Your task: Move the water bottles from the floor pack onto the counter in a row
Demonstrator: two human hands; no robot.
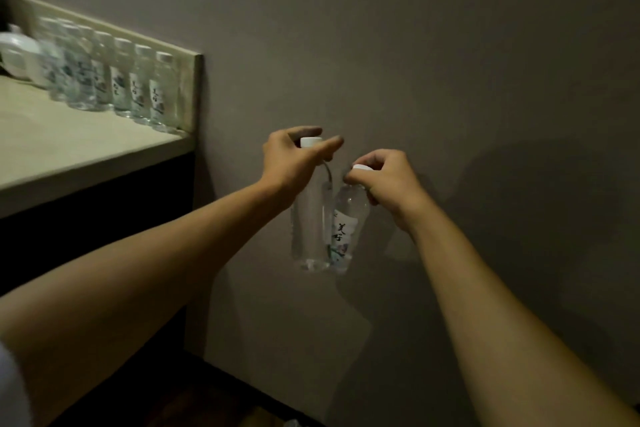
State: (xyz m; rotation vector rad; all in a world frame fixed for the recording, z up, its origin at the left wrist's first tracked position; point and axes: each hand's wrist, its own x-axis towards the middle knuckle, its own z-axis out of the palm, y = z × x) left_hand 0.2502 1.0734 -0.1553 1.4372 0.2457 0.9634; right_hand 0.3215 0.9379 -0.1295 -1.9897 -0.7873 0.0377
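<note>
Bottles (311, 215) dangling by caps: I'm seeing left grip (291, 158) and right grip (384, 180) pinching one each; risking slipping, knocking table (69, 149) row (114, 76).

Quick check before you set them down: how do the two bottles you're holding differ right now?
The left-hand bottle hangs higher, its cap above that of the right-hand bottle. The left-hand bottle shows clear plastic toward the camera, while the right-hand bottle shows its printed label. The left-hand bottle hangs near upright; the right-hand bottle tilts, its base toward the other. Both are clear, white-capped, held near the cap, by the left hand and the right hand, and appear to touch low down.
</note>
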